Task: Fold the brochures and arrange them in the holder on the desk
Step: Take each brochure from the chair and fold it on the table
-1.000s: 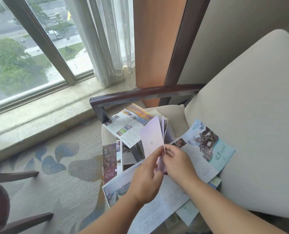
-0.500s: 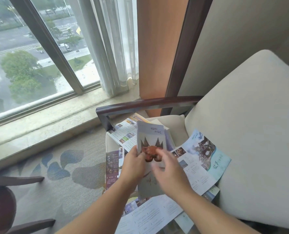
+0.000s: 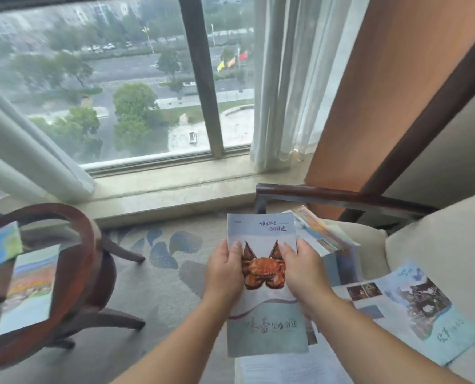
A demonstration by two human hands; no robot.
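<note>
Brochure point(image 3: 262, 322) with a crab cover, held up over the carpet between chair point(image 3: 435, 245) and round table point(image 3: 72, 245).
My left hand point(image 3: 223, 270) and right hand point(image 3: 304, 273) pinch its side edges, thumbs on top. If my pinch goes slack, I judge the folds could spring open or the paper could slip. I see no holder. Chinese lettering runs along the cover's top and bottom, too blurred for me to read.

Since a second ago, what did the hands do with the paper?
The crab brochure, fanned open a second ago, is now folded shut and flat, cover up. The left hand and right hand grip its two sides. The open brochures on the chair stayed put.
</note>
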